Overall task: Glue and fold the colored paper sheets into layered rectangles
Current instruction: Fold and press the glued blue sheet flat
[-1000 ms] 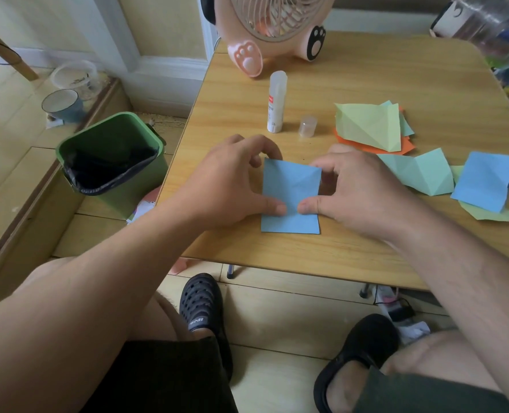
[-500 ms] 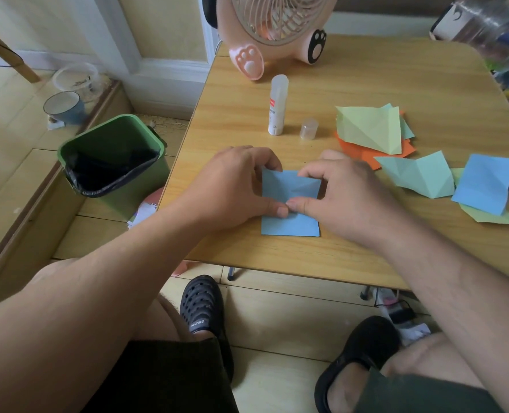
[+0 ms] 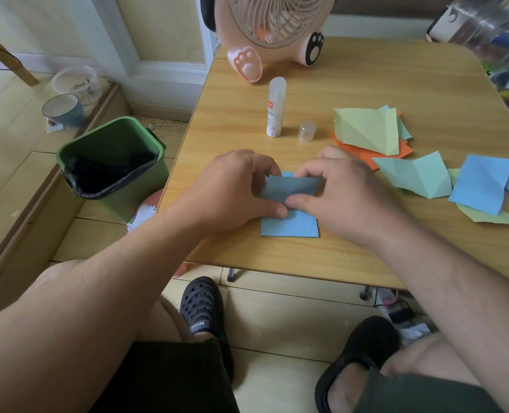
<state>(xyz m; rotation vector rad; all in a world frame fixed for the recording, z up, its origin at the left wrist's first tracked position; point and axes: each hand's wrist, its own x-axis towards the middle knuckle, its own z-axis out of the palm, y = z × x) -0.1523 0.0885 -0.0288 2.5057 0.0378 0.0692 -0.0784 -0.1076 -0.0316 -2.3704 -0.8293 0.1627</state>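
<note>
Head view shows your left hand (image 3: 235, 189) and right hand (image 3: 339, 195) meeting at the centre of the frame, both pinching the far flap of the blue square paper sheet (image 3: 290, 225) and bending it toward you. Your left thumb and right thumb touch tip to tip on the paper's middle, while the forefingers curl over the lifted edge. The near half of the sheet lies flat on the light wooden table (image 3: 366, 84), close to its lower edge.

Just above your hands stands the white glue stick (image 3: 275, 107), upright and uncapped, with its clear plastic cap (image 3: 307, 131) standing just beside it on the right. Right of centre, a pale green creased sheet (image 3: 368, 129) lies on top of an orange sheet (image 3: 366, 158). Further right lie a mint green folded sheet (image 3: 417, 178) and a second blue creased sheet (image 3: 482, 183), which overlaps a yellow-green sheet (image 3: 494, 217).

At the top of the frame a pink paw-footed desk fan (image 3: 274, 34) stands on the table's far edge. Left of the table, on the floor, is a green plastic bin (image 3: 113, 165) lined with a black bag.
</note>
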